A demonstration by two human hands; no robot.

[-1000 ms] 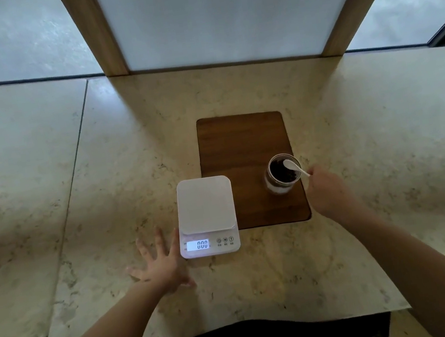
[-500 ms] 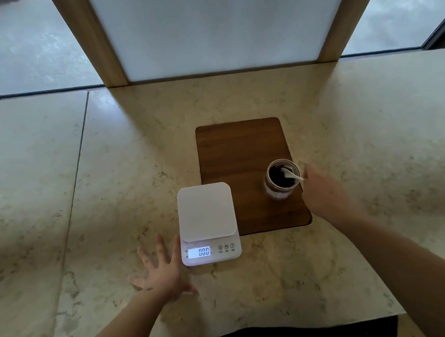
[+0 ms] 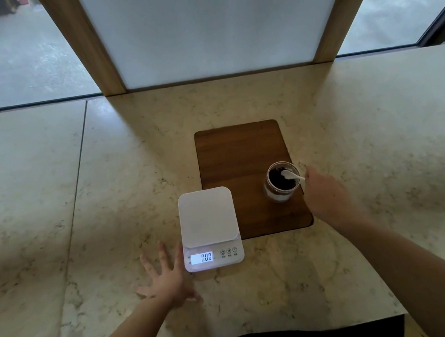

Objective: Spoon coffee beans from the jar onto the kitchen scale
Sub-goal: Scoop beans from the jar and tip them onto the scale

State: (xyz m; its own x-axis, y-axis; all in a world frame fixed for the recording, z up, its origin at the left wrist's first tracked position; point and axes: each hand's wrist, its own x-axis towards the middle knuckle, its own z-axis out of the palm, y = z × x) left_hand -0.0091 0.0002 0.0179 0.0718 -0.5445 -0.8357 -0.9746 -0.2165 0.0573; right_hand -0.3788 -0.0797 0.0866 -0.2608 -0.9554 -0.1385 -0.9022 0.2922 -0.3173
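Observation:
A white kitchen scale point(image 3: 208, 219) sits on the marble counter with its display reading 0.00 and its platform bare. To its right, a glass jar point(image 3: 281, 185) of dark coffee beans stands on the front right corner of a wooden board point(image 3: 239, 151). My right hand point(image 3: 325, 196) holds the handle of a white spoon point(image 3: 291, 174) whose bowl is dipped into the beans. Just left of the scale's front corner, my left hand point(image 3: 166, 280) rests flat on the counter with fingers spread.
The marble counter point(image 3: 126, 153) stretches wide, with a seam to a second slab on the left. A white panel in a wooden frame point(image 3: 211, 25) rises at the far edge, with windows on either side.
The spoon's bowl has sunk from above the jar's rim down into the beans. My right hand shifted slightly toward the jar. My left hand stayed put.

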